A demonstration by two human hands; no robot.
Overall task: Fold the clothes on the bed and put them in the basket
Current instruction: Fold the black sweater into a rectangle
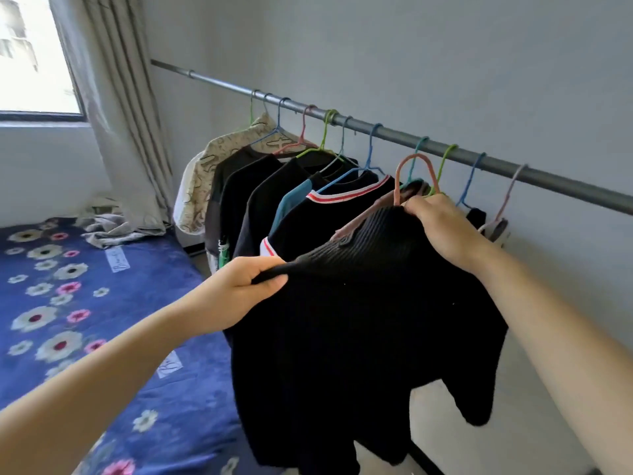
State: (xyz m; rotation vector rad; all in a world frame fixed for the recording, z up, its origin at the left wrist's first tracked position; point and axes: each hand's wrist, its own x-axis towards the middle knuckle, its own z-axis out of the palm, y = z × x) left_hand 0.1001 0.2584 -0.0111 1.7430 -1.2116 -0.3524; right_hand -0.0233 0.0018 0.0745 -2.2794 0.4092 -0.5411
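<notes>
A black ribbed top [359, 320] on a pink hanger [416, 176] — the bed [102, 337] blue with white-and-pink flowers.

Bright daylight from overexposed window [34, 53] at left; soft shadows, wide-angle edge bending, slight blur.

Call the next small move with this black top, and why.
Probably slip the black ribbed top off the pink hanger: its hook looks clear of the rail, the right hand holds the hanger's neck, and the left hand pinches the shoulder fabric, placed to pull it off the hanger arm.
</notes>
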